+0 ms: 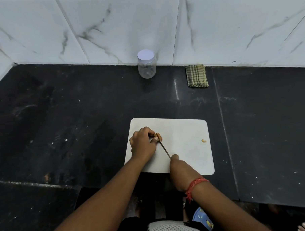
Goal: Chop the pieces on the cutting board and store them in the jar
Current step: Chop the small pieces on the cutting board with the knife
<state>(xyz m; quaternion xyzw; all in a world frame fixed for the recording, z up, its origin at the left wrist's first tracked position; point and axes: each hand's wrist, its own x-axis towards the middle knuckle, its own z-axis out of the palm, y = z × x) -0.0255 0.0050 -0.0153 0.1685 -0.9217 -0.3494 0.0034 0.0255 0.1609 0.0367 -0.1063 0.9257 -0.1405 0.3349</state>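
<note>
A white cutting board (184,131) lies on the black counter in front of me. My left hand (143,143) holds a small pile of tan pieces (158,136) with curled fingers at the board's left side. My right hand (180,170) grips the handle of a thin knife (164,149), whose blade tip meets the pieces. One loose tan piece (204,140) sits near the board's right edge. A clear plastic jar (146,64) with a white lid on stands at the back against the wall.
A folded green checked cloth (197,76) lies by the wall, right of the jar. The white marble-tiled wall (214,25) bounds the back of the counter (61,119). The counter's front edge runs just below the board.
</note>
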